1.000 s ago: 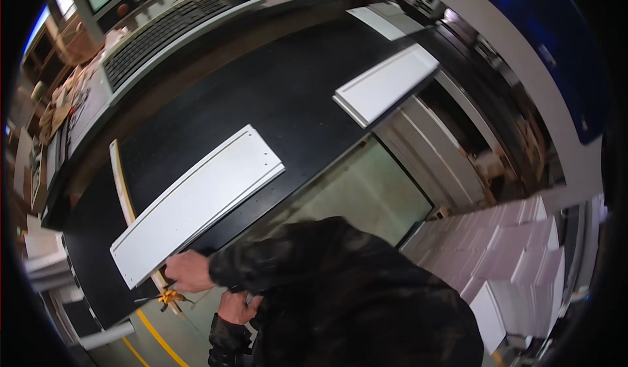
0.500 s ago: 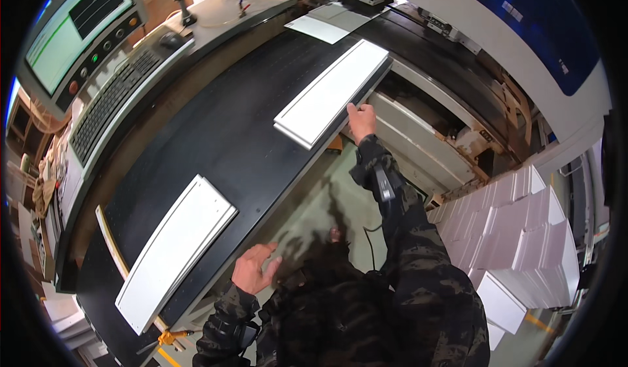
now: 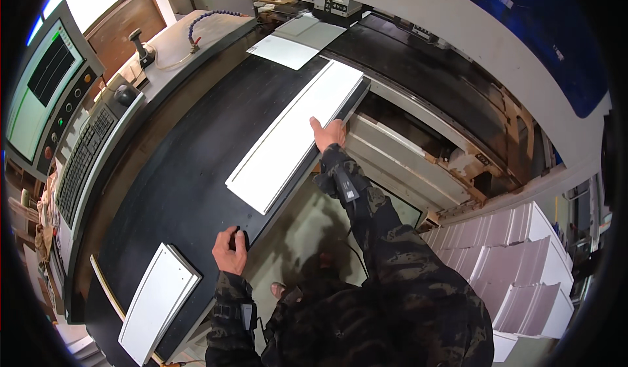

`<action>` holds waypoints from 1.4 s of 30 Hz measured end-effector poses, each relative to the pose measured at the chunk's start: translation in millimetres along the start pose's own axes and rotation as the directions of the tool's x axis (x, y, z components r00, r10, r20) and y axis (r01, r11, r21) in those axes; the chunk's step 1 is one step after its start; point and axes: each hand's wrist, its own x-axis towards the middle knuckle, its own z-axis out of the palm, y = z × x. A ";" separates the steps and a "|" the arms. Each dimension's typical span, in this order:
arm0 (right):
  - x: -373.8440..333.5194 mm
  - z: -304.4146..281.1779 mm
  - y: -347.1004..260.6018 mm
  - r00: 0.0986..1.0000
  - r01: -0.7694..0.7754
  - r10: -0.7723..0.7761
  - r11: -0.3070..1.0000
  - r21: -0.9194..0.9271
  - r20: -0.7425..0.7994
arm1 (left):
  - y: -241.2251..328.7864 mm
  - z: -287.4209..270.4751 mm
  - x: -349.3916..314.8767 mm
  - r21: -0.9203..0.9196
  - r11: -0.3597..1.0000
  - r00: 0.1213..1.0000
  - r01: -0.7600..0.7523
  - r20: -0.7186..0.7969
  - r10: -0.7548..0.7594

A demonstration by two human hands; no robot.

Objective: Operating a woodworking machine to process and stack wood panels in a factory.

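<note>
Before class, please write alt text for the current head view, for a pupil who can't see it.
A person's right hand is at the near edge of a long white panel on a black table; the left hand is at its edge, between that panel and a second white panel. A monitor and keyboard are at left, stacked panels at right.

A dark camouflage jacket (image 3: 418,262), black mottled with brown and grey, has long sleeves. The right sleeve (image 3: 376,220) bears a slim grey rectangular unit (image 3: 345,182) with a pale label (image 3: 351,195).
</note>
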 end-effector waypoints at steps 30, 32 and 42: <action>6.3 36.2 30.1 0.983 -0.002 0.050 0.964 0.266 -0.174 | -15.4 -18.9 0.7 -0.051 0.999 1.000 -0.010 0.020 0.011; 6.0 31.6 27.7 0.990 -0.021 0.052 0.972 0.235 -0.129 | -12.4 -20.8 0.8 -0.039 0.999 0.999 -0.009 0.045 0.010; -8.7 34.6 16.4 0.983 -0.032 0.064 0.982 0.186 -0.170 | -11.0 -19.8 -2.6 -0.040 0.999 1.000 0.003 0.028 -0.002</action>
